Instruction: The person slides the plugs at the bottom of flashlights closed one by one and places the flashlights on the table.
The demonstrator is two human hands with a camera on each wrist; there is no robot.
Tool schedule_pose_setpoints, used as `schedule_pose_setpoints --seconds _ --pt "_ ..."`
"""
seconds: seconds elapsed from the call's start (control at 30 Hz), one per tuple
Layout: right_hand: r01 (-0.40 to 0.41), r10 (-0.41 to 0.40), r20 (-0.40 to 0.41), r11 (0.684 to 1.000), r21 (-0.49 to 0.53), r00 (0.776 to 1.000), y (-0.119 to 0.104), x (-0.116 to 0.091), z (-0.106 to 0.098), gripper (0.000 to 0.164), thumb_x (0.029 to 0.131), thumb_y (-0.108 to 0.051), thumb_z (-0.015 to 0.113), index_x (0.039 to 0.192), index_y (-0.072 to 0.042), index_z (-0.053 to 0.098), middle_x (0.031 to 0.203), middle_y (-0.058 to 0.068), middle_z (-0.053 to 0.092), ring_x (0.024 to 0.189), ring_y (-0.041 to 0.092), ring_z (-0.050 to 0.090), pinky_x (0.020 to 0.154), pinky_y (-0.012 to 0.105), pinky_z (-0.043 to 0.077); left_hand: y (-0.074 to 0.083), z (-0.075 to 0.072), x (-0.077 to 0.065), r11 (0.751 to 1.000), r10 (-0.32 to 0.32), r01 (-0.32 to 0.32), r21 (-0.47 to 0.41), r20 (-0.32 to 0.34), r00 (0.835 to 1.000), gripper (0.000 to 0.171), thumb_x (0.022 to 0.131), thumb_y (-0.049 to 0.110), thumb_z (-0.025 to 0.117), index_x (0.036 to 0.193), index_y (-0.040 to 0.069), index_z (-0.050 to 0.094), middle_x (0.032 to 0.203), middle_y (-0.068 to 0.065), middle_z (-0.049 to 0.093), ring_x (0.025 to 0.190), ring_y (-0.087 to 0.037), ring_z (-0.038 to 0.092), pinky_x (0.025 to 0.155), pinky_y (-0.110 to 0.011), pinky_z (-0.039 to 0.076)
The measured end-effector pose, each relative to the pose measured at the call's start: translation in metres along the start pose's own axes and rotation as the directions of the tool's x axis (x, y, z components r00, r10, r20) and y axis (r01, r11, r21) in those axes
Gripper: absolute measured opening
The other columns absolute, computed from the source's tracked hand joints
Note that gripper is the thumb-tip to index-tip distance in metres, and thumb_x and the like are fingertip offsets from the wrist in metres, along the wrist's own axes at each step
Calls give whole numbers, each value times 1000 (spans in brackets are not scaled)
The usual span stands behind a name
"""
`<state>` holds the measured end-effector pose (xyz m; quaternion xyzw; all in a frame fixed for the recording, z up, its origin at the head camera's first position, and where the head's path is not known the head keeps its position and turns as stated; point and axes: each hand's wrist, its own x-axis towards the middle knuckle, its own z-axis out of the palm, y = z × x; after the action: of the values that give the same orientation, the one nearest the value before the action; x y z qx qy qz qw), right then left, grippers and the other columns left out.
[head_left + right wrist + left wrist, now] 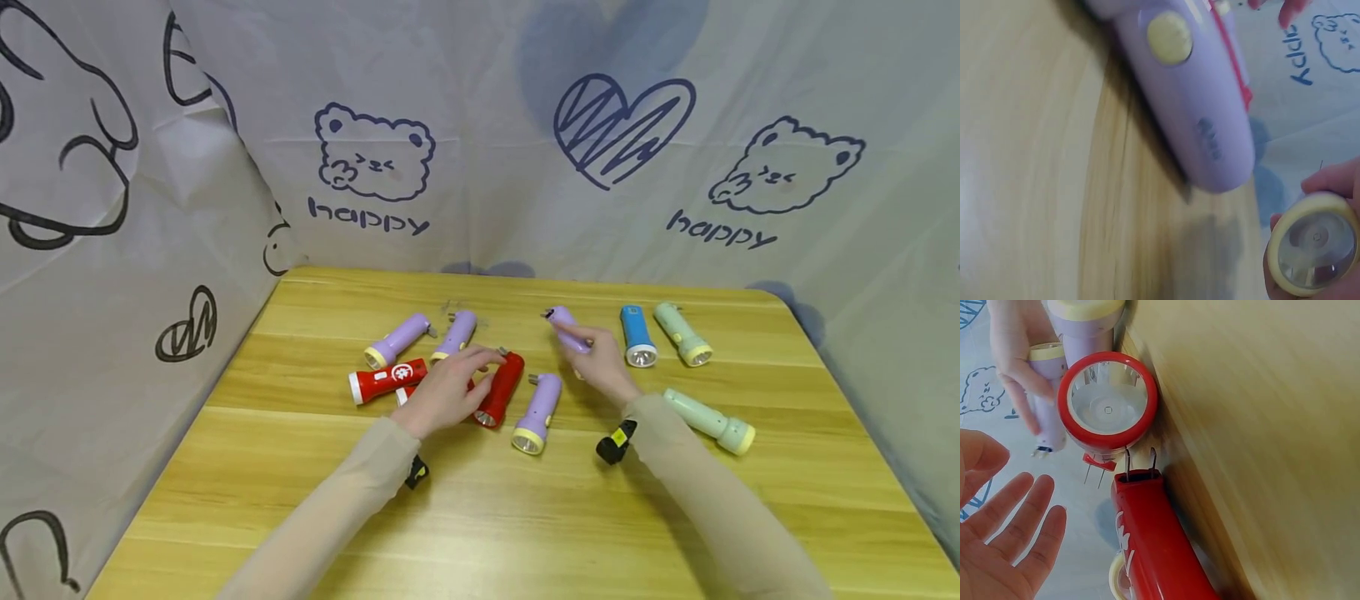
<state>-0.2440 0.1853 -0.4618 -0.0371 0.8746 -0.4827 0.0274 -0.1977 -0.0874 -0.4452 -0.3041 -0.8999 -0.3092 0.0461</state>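
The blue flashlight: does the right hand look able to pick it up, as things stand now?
Probably not yet: the right hand grips a purple flashlight, so it looks occupied. The way itself seems free: the blue flashlight lies close beside that hand, with nothing visible between them.

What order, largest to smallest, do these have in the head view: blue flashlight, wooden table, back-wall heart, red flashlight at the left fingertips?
1. Wooden table
2. Back-wall heart
3. Red flashlight and blue flashlight: too close to rank, the red being nearer the camera
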Motion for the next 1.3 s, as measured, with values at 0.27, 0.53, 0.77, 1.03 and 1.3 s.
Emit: schedule_pose_setpoints --seconds 0.27,0.53,0.77,1.03,1.3 --pt "13 -12 -6 987 158 1000 -10 -9 -2 80 92 -5 67 161 -18 28 147 29 49 133 41 52 96 38 54 1 -1 1 1000 16 -16 4 1 1000 28 98 10 61 125 11 68 130 -6 66 112 -24 68 94 -39 58" --pt "-79 68 48 955 286 997 -20 -21 -2 68 95 -12 66 155 -5 35 140 32 53 111 19 61 77 17 53 0 -4 2 1000 -5 5 -12 12 1000 29 100 13 59 128 10 67 133 -4 65 113 -23 68 96 -39 57" --pt "-123 84 152 954 275 985 -28 -43 -3 53 102 -30 59 138 8 52 112 27 65 84 12 64 70 20 55 0 -4 3 994 -39 39 -101 5 999 32 100 11 57 131 10 64 132 -6 66 111 -23 68 94 -40 57" --pt "-97 -3 249 918 385 968 -28 -64 -1 52 107 -30 49 137 12 46 89 13 67 73 12 68 69 29 60 6 -7 7 946 -115 114 -303 15 993 35 102 13 55 137 7 58 137 -11 63 117 -26 67 97 -40 57" --pt "84 -133 201 968 235 970 -21 -80 2 38 107 -23 48 127 10 54 92 25 64 75 21 68 63 28 59 15 -8 10 860 -202 194 -472 33 979 36 105 19 51 139 8 58 135 -12 66 116 -29 67 98 -42 55"
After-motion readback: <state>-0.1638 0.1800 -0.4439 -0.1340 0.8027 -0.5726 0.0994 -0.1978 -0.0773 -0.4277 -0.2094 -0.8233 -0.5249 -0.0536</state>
